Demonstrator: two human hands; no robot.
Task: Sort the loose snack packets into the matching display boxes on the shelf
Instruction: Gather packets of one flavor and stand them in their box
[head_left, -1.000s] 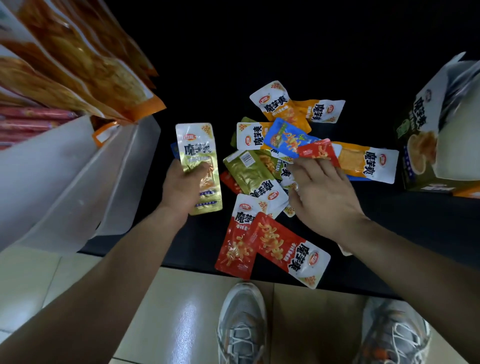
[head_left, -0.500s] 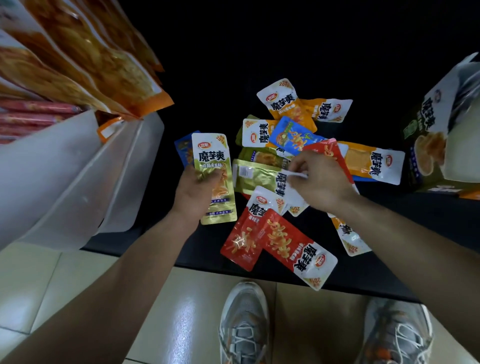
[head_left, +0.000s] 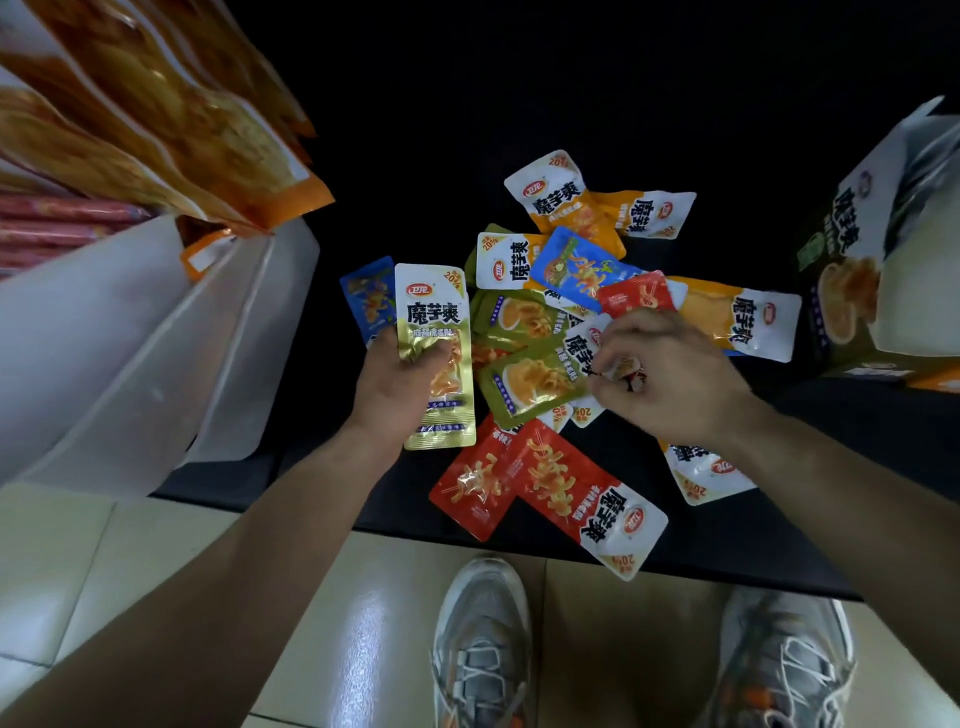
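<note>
Sorting stage: we judge the task well short of done, since most of the pile of loose packets (head_left: 519, 322) lies mixed by colour on the dark shelf (head_left: 727, 530).
Left hand: our left hand (head_left: 400, 384) grips a gold packet (head_left: 436, 312) upright, thumb curled across its face. A blue packet (head_left: 366, 301) shows just behind it, but we cannot tell whether the hand holds it too.
Why held so: we take the left hand as the collecting hand, so that picked packets stay face-up and readable while the other hand searches.
Right hand: our right hand (head_left: 670, 374) hovers over the pile's middle, its fingers curled and pinching the white printed end of a green packet (head_left: 535, 384).
Why the end: the sealed end is flat and stiff, so it likely gives the surest pinch to draw the packet free of those overlapping it.
Neighbours: red packets (head_left: 561, 483) overhang the shelf's front edge, and orange packets (head_left: 727, 317) lie behind the right hand.
Destination: a green display box (head_left: 852, 275) stands at the right end of the shelf, well apart from the pile. By colour we judge it the green packet's match.
Left side: a white bin (head_left: 130, 332) with large orange bags (head_left: 171, 119) leaning above it.
Risk: pulling the green packet could drag the red ones off the edge.
</note>
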